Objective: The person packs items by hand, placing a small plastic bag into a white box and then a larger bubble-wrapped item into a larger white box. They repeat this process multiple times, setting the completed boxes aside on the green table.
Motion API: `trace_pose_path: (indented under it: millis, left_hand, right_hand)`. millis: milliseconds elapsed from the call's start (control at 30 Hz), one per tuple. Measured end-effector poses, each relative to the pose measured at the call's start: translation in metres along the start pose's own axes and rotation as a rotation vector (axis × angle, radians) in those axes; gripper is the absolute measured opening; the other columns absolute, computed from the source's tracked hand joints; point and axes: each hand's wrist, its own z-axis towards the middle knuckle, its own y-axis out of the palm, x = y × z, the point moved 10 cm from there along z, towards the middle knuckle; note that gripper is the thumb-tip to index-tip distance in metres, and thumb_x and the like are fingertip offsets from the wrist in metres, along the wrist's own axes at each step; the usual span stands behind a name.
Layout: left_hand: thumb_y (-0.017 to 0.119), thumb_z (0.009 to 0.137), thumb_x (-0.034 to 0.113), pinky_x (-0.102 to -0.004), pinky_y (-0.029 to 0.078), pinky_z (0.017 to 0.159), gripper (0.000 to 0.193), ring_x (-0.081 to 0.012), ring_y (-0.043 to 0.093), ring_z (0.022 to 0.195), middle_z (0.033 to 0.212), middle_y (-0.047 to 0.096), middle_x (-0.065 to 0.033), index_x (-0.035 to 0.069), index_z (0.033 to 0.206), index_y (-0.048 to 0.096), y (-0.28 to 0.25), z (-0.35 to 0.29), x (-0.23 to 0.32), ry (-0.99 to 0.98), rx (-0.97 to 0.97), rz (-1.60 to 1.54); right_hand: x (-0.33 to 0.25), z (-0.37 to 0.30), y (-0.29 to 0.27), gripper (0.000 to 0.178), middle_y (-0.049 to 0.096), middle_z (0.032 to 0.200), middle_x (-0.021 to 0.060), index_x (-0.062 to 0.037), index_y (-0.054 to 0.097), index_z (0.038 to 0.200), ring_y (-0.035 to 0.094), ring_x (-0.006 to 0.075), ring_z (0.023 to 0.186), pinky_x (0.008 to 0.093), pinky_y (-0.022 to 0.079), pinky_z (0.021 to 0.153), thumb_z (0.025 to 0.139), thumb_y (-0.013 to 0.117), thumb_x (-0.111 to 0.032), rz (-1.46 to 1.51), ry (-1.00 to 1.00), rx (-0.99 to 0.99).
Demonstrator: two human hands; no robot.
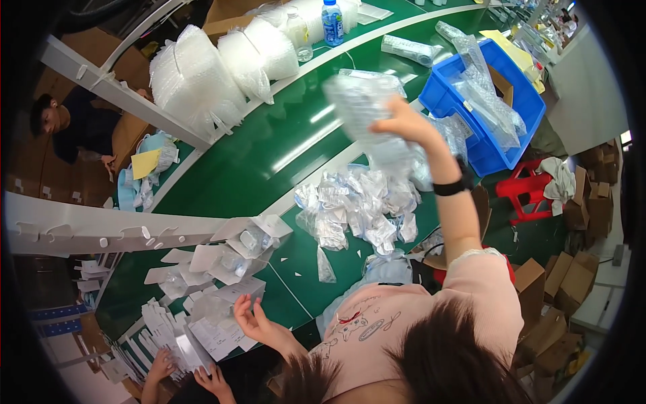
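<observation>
Raised over the green bench [269, 148], my right hand [407, 122] is closed on a clear bubble-wrap packet [363, 111], smeared by motion. Below it lies a heap of small clear plastic bags [356, 205] with white paper inside. My left hand [259, 326] is held up on the near left, fingers apart and holding nothing. Beside it are white printed sheets [219, 337] and open white boxes [232, 259] with clear plastic items in them.
A blue bin [481, 151] at the right holds bubble-wrapped packets. White bubble-wrap rolls [195, 81] and a blue-labelled bottle [332, 23] line the far side. A co-worker's hands [161, 367] handle white cartons. A red stool [525, 192] and cardboard boxes [575, 283] stand right.
</observation>
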Motion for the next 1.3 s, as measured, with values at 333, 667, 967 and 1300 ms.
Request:
trace_pose_path:
  millis: [333, 667, 967, 1300]
  left_hand:
    - [0.052, 0.075, -0.005, -0.0292, 0.041, 0.081, 0.015, -0.0194, 0.050, 0.097, 0.109, 0.050, -0.0109, 0.003, 0.087, 0.051, 0.031, 0.000, -0.029, -0.118, -0.126, -0.043]
    - [0.054, 0.073, -0.008, -0.0249, 0.044, 0.073, 0.016, -0.0162, 0.052, 0.093, 0.103, 0.051, -0.0097, 0.000, 0.087, 0.054, 0.026, -0.002, -0.042, -0.098, -0.083, 0.040]
    - [0.050, 0.074, -0.009, -0.0242, 0.043, 0.075, 0.017, -0.0159, 0.052, 0.090, 0.101, 0.053, -0.0097, 0.000, 0.089, 0.053, -0.007, -0.011, 0.005, 0.121, 0.031, 0.475]
    - [0.053, 0.075, -0.003, -0.0277, 0.042, 0.080, 0.028, -0.0179, 0.052, 0.097, 0.105, 0.054, -0.0086, 0.002, 0.102, 0.053, -0.153, 0.077, 0.101, 0.321, 0.362, 0.501]
  right_hand:
    - [0.161, -0.067, -0.081, 0.059, 0.032, 0.127, 0.0278, -0.0043, 0.061, 0.098, 0.037, 0.0434, 0.113, 0.0479, 0.037, 0.089, 0.057, 0.069, -0.047, -1.105, 0.712, -0.095]
    - [0.082, 0.125, 0.001, 0.061, 0.055, 0.109, 0.0194, -0.0097, 0.042, 0.122, 0.052, 0.0354, 0.100, 0.0455, 0.041, 0.085, 0.069, 0.064, -0.033, -1.287, 0.096, 0.074]
    - [0.210, 0.188, 0.076, 0.068, 0.042, 0.124, 0.0149, -0.0204, 0.035, 0.129, 0.037, 0.0337, 0.117, 0.0583, 0.032, 0.089, 0.068, 0.064, -0.027, -0.976, 0.344, -0.167]
    - [-0.023, 0.044, 0.180, 0.084, 0.036, 0.129, 0.0153, -0.0072, 0.031, 0.131, 0.031, 0.0324, 0.121, 0.0372, 0.024, 0.102, 0.058, 0.072, -0.010, -0.392, -0.552, -0.542]
